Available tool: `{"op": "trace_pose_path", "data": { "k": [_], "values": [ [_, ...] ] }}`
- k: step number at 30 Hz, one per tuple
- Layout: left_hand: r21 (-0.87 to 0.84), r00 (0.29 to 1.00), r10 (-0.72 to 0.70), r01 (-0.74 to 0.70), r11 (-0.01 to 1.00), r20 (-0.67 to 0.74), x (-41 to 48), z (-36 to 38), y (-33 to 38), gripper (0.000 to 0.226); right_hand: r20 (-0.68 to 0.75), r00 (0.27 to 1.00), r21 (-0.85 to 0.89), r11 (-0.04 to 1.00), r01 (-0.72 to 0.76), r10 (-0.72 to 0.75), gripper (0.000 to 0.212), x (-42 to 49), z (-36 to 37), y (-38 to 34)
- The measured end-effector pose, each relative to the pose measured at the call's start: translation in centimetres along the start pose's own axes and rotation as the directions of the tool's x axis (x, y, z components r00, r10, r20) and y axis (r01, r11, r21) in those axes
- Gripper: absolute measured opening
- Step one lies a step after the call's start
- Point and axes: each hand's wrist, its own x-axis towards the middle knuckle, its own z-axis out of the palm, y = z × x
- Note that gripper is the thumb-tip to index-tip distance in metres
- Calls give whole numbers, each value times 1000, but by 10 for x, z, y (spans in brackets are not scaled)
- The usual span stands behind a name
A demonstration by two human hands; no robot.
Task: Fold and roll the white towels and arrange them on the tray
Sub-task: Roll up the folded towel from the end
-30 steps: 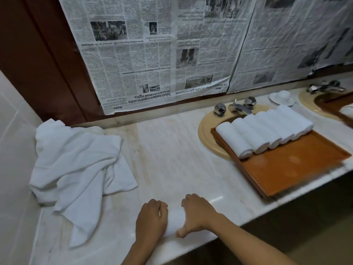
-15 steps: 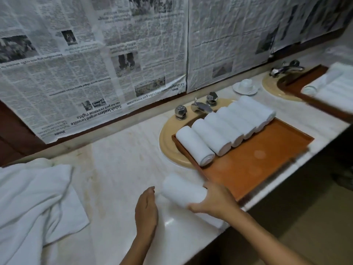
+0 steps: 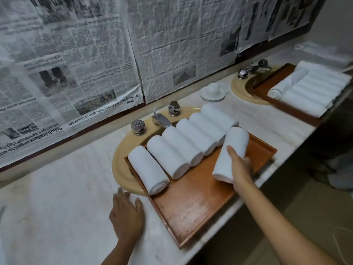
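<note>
Along the marble counter (image 3: 57, 197), under newspaper sheets (image 3: 76, 64) taped over the wall, a wooden tray (image 3: 193, 207) sits across a beige sink basin (image 3: 120, 165), probably because that gives it a level spot within reach. A row of rolled towels (image 3: 183, 144), 6 by my count, lies side by side along the tray's far edge, packed touching. That leaves the front half of the tray bare for a 2nd row.

The rolled white towel (image 3: 234, 142) is held above the tray's right end, slanted, its far end over the last rolls of the row and its near end toward the tray's front right edge. Cannot tell if it touches the wood. The right hand (image 3: 239, 169) wraps its lower half, thumb on top and fingers curled underneath, likely so the roll does not unwind. Most of the roll sticks out beyond the grip, away from the person.

The left hand (image 3: 127, 217) lies flat on the counter just beside the tray's near left edge, fingers spread, holding nothing; looks like bracing.

Judgement: placing step, towel not yet set down.

A 2nd tray (image 3: 267, 88) with towels sits at the counter's far right end, with a cup on a saucer (image 3: 212, 90) between the 2 sinks.
</note>
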Motion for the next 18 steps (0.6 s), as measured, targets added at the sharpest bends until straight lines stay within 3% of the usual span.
{"op": "trace_pose_path", "data": {
  "k": [6, 14, 18],
  "values": [
    [2, 999, -18, 18, 1000, -41, -2, 4, 3, 60, -217, 973, 30, 997, -69, 74, 90, 53, 25, -17],
    [62, 999, -29, 31, 998, -30, -1, 5, 6, 67, -229, 971, -5, 997, -77, 73, 85, 89, 55, -11],
    [92, 999, -15, 18, 996, -36, -1, 7, 3, 70, -305, 952, -146, 988, -54, 7, 79, 91, 56, -6]
  ]
}}
